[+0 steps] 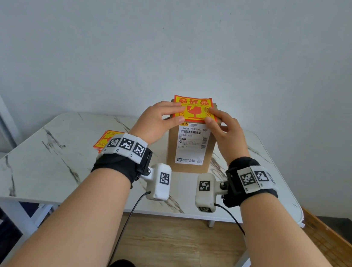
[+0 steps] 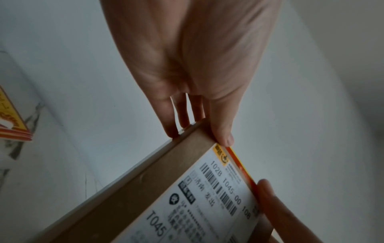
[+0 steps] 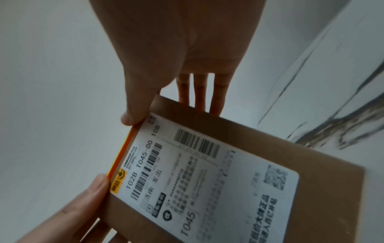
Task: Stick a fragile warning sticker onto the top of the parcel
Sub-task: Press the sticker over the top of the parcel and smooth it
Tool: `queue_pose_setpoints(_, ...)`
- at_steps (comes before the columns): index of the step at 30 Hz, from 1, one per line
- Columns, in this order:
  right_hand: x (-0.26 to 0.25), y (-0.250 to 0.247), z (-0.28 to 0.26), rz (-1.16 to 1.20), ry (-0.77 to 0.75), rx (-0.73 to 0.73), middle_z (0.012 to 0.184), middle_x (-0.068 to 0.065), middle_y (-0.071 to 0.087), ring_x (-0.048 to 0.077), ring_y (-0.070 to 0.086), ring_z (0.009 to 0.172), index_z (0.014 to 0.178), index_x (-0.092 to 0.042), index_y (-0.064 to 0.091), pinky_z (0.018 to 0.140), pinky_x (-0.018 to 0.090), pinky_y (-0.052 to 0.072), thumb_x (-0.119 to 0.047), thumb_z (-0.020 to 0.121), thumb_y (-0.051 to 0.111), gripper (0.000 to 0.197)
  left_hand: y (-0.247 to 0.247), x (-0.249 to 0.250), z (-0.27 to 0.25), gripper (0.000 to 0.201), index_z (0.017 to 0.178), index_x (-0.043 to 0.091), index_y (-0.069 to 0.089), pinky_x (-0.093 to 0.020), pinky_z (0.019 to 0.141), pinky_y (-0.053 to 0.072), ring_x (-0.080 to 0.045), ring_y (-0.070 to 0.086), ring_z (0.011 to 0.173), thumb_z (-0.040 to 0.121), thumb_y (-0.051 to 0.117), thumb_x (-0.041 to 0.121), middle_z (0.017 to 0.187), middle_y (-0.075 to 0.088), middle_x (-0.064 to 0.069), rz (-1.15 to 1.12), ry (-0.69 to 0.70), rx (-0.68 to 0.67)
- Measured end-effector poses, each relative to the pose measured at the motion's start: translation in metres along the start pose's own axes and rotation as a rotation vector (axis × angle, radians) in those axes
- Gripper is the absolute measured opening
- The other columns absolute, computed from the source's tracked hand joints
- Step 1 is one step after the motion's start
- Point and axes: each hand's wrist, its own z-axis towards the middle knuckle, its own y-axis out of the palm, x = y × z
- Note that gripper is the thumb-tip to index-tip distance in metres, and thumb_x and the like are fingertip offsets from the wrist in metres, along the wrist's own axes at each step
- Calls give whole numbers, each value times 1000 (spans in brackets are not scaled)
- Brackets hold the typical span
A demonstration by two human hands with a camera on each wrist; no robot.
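A tall brown cardboard parcel [image 1: 190, 155] with a white shipping label stands upright on the table. A red and yellow fragile sticker [image 1: 192, 111] lies flat on its top. My left hand [image 1: 168, 115] presses the sticker's left side with straight fingers, the thumb at the front edge. My right hand [image 1: 219, 121] presses the right side the same way. In the left wrist view the left hand [image 2: 197, 82] reaches over the parcel [image 2: 155, 189] and the sticker edge [image 2: 241, 167] shows. In the right wrist view the right hand [image 3: 176, 57] lies over the parcel [image 3: 270, 134].
A stack of spare fragile stickers [image 1: 103, 140] lies on the white marble table [image 1: 55, 162], left of the parcel and partly behind my left wrist. A wall rises right behind the table. A wooden slatted object [image 1: 335, 244] sits on the floor at right.
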Motion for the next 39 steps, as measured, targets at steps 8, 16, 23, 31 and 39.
queue_pose_setpoints(8,5,-5,4,39,17,-62,124,2,53,20,61,110,119,-44,60,97,43,52,-42,88,63,30,1,-1,-3,37,131,24,60,-16,103,23,-4,41,133,94,59,26,143,50,10,-47,-21,-14)
queue_pose_setpoints(16,4,-7,0,43,45,-81,129,-1,53,20,57,117,121,-51,57,100,47,49,-49,89,55,32,-1,-8,-2,38,135,24,56,-22,113,23,-3,37,137,97,56,23,147,45,11,-109,-29,-70)
queue_pose_setpoints(23,-2,-10,-2,67,73,-89,131,1,55,15,61,110,128,-36,58,101,41,49,-37,94,55,34,-2,-9,-1,38,131,29,60,-31,119,24,0,39,136,94,60,23,141,49,19,-172,-80,-75)
queue_pose_setpoints(31,-21,-7,-15,100,86,23,112,10,65,21,63,97,105,-30,68,86,37,54,-24,91,57,19,11,12,-13,20,108,18,73,-5,88,36,-11,58,113,93,61,23,114,66,3,0,31,230)
queue_pose_setpoints(39,-27,-2,-28,78,138,85,114,5,53,16,60,99,141,-33,39,86,33,49,-37,74,47,67,20,24,-17,65,138,27,44,-30,87,51,-15,54,104,81,69,46,125,40,0,-8,-183,307)
